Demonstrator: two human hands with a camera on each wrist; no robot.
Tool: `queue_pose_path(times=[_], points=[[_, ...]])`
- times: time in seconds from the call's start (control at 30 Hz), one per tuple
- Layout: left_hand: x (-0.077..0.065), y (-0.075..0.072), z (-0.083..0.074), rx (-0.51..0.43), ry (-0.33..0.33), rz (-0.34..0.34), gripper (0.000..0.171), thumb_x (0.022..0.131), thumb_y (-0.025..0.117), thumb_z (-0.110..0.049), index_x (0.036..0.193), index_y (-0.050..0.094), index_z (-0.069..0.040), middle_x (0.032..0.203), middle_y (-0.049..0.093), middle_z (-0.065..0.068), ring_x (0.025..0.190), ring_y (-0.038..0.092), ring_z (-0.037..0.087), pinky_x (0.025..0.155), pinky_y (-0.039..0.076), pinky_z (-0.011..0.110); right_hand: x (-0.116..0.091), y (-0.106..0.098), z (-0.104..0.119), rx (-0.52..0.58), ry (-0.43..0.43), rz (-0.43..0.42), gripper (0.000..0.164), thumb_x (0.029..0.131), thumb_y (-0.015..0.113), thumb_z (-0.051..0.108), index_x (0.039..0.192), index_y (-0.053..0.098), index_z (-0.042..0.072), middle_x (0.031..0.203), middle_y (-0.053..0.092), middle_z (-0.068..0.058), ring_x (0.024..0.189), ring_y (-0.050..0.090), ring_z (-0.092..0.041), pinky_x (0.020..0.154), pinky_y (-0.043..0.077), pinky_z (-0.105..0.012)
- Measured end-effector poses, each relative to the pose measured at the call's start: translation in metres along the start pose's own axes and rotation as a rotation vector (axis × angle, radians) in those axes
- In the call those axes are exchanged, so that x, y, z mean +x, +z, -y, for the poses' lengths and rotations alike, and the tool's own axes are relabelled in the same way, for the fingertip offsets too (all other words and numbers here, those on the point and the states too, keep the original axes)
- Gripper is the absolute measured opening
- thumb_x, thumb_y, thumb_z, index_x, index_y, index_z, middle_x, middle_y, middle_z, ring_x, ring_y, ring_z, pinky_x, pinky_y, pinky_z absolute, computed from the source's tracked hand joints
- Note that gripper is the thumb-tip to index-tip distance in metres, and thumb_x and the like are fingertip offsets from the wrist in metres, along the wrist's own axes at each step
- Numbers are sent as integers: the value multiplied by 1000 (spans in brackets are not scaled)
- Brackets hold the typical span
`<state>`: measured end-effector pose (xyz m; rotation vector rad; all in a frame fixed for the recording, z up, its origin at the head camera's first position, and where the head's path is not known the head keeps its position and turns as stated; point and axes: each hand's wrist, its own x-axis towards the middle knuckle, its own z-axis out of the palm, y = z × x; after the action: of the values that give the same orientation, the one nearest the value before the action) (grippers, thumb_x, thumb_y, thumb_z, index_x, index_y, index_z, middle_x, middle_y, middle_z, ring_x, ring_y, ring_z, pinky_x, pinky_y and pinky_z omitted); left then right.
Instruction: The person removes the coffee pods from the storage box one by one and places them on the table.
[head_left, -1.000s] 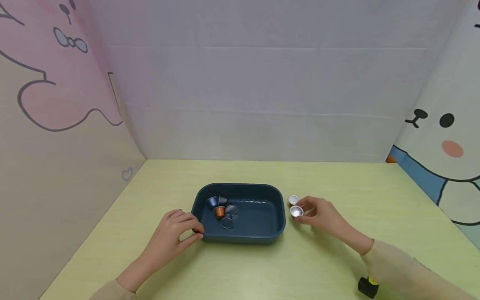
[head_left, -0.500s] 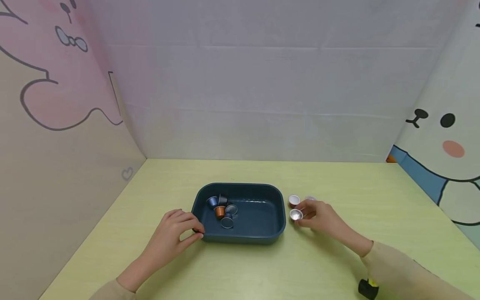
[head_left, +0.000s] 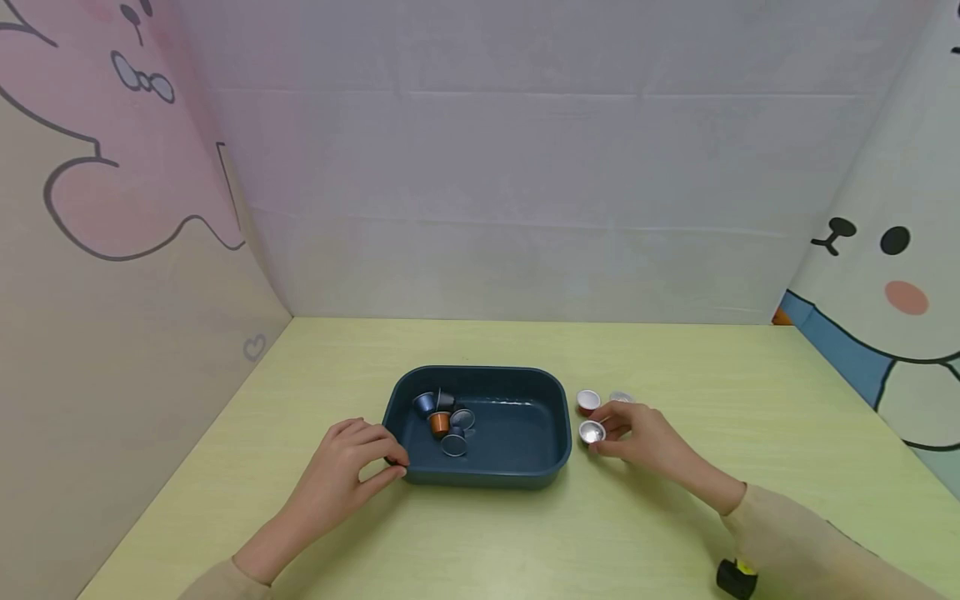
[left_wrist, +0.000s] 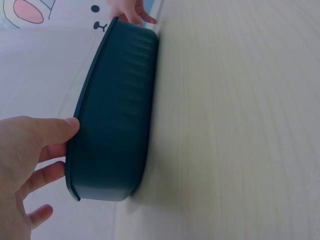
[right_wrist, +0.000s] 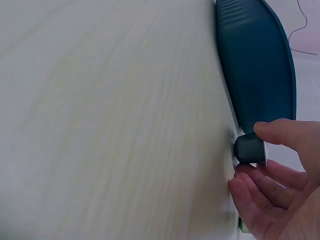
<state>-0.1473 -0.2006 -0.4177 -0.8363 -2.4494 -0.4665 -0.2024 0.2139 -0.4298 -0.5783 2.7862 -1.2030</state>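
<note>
My left hand grips the front left corner of a dark blue plastic basin, thumb on the rim in the left wrist view. Just right of the basin, my right hand pinches a coffee capsule between thumb and fingers, its silver lid facing up. The right wrist view shows this capsule's dark body low by the tabletop. Behind it stands a reddish capsule with a pale lid. Another pale-lidded capsule is partly hidden by my right hand.
Inside the basin's left half lie several capsules, among them an orange capsule and a blue capsule. A black object with a yellow part shows beside the right sleeve. Printed cloth walls enclose the table at back and sides.
My right hand has moved slightly toward me with the pinched capsule, separating it from the reddish one and uncovering the capsule behind the hand. My left hand stays on the basin.
</note>
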Motion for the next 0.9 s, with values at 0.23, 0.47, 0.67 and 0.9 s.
queue_pose_path(times=[0.23, 0.47, 0.67, 0.9], points=[[0, 0, 1, -2, -2, 2, 27, 70, 88, -20, 81, 68, -33, 83, 62, -24, 80, 55, -3, 90, 47, 45, 0, 0, -1, -11, 6, -9, 35, 78, 83, 13, 108, 68, 2, 96, 73, -7, 82, 67, -11, 72, 53, -20], [0, 0, 0, -3, -3, 3, 27, 70, 89, -20, 81, 68, -33, 83, 63, -24, 80, 55, -3, 90, 47, 45, 0, -2, 0, -22, 16, -5, 35, 78, 82, 13, 109, 68, 3, 98, 73, -7, 84, 67, -13, 73, 54, -20], [0, -1, 0, 0, -5, 2, 27, 70, 89, -20, 81, 68, -33, 83, 63, -24, 80, 55, -2, 90, 46, 44, -1, -3, 1, -27, 15, -2, 36, 79, 82, 14, 110, 68, 3, 99, 73, -7, 85, 68, -14, 74, 54, -20], [0, 0, 0, -1, -1, 0, 27, 70, 89, -20, 81, 68, -32, 83, 63, -24, 80, 55, -3, 90, 46, 43, -3, -3, 3, -20, -12, 1, 36, 78, 83, 15, 108, 68, 3, 97, 73, -7, 83, 67, -14, 73, 54, -22]])
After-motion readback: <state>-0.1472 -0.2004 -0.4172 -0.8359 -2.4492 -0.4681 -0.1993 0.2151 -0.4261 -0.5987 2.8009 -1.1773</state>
